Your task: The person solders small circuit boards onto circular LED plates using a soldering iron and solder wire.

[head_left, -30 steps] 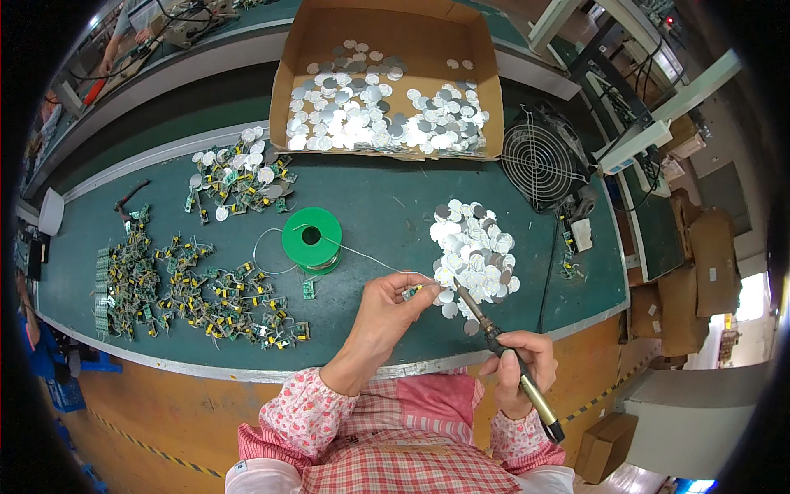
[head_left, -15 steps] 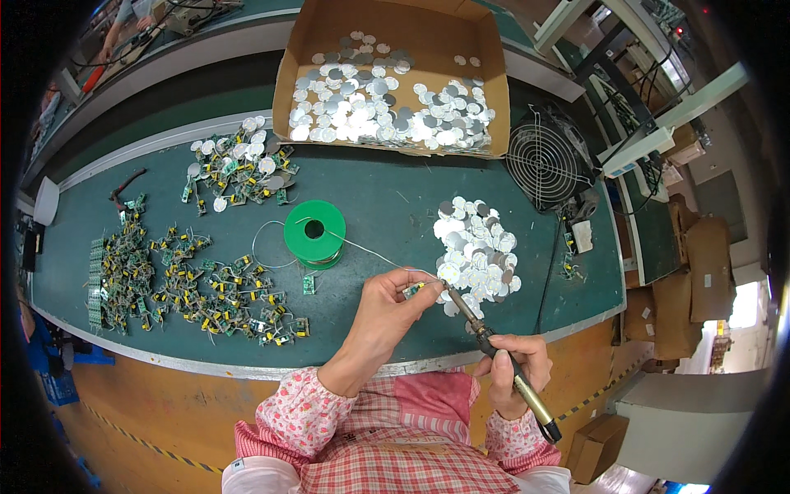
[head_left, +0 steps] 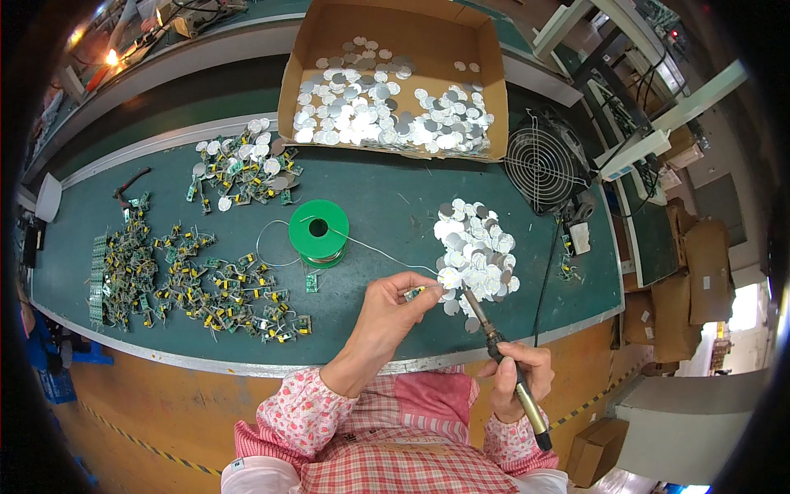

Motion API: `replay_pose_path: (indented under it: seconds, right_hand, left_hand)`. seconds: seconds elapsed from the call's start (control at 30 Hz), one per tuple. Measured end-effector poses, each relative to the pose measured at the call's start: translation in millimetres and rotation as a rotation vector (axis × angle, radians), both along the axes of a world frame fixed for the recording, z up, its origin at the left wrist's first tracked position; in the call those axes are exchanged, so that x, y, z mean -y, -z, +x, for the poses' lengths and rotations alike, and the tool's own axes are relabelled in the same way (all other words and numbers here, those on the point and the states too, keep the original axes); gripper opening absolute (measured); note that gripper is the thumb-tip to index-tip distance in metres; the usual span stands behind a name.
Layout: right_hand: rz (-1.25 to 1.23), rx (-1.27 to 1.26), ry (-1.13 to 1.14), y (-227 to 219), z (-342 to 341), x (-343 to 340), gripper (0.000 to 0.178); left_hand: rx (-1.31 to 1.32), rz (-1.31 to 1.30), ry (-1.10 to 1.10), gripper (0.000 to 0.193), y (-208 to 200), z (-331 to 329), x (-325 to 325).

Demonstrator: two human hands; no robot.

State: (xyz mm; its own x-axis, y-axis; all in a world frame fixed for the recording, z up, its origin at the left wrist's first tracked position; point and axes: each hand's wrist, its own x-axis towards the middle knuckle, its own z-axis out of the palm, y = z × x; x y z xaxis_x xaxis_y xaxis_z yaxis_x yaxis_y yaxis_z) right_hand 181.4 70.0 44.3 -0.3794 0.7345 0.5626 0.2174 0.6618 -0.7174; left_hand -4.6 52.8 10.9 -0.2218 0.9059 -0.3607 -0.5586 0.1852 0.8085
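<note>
My left hand [head_left: 385, 317] pinches a small green circuit board [head_left: 414, 292] with a yellow part, at the near edge of a pile of round silver-white discs [head_left: 481, 243]. Thin solder wire [head_left: 378, 251] runs from a green spool [head_left: 333, 216] to just beyond these fingertips. Whether the fingers also touch the wire or a disc I cannot tell. My right hand [head_left: 522, 379] grips a soldering iron [head_left: 494, 336] like a pen. Its tip points up and left over the discs, a short way right of my left fingertips.
Several heaps of circuit boards [head_left: 230, 296] cover the table's left side. Behind them is a heap of boards with discs [head_left: 243, 165]. A cardboard box [head_left: 395, 20] of discs stands at the back, beside a black fan [head_left: 539, 160]. An orange glow [head_left: 112, 58] shines far left.
The soldering iron's tip has moved right, away from my left fingertips, and the wire's end now shows beyond them. An orange glow has appeared at the far left.
</note>
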Motion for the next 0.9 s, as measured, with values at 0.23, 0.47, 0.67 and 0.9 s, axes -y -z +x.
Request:
replay_pose_path:
  seconds: [0.23,0.47,0.67,0.9]
  right_hand:
    - [-0.095,-0.089,0.145,-1,0,9,0.021]
    - [-0.226,-0.165,0.234,9,12,10,0.023]
    - [-0.259,-0.168,0.224,21,12,10,0.02]
    - [-0.337,-0.153,0.119,14,1,6,0.02]
  left_hand:
    - [-0.326,0.111,0.132,0.013,-10,6,25]
    - [-1.284,0.151,-0.39,0.023,-72,-100,27]
    - [-1.559,-0.059,-0.215,0.023,-61,-118,66]
    - [-2.01,-0.138,-0.125,0.022,1,-61,77]
